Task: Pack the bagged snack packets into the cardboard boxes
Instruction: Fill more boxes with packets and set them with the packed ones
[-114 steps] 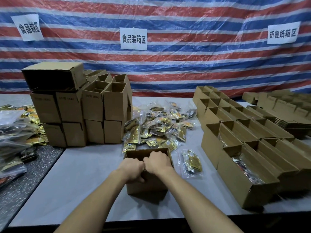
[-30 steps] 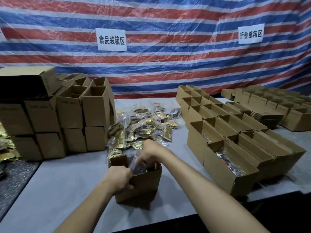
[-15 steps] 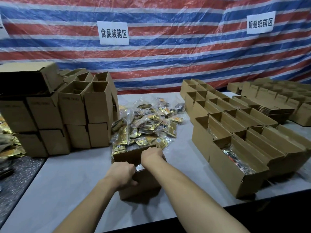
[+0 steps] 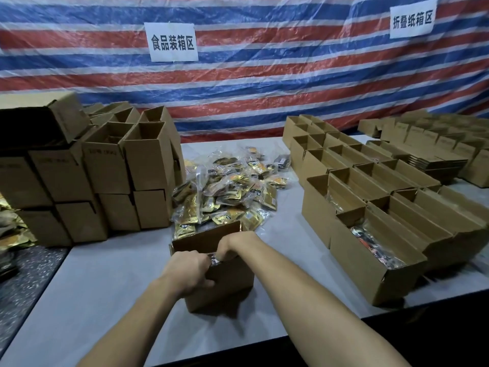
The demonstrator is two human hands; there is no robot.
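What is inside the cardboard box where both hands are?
A dark edge of a snack packet shows between the left hand and the right hand. The hands and the cardboard box walls cover the rest.

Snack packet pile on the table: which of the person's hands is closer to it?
Right. The right hand dips into the cardboard box just in front of the pile; the left hand holds the box's near rim, farther back.
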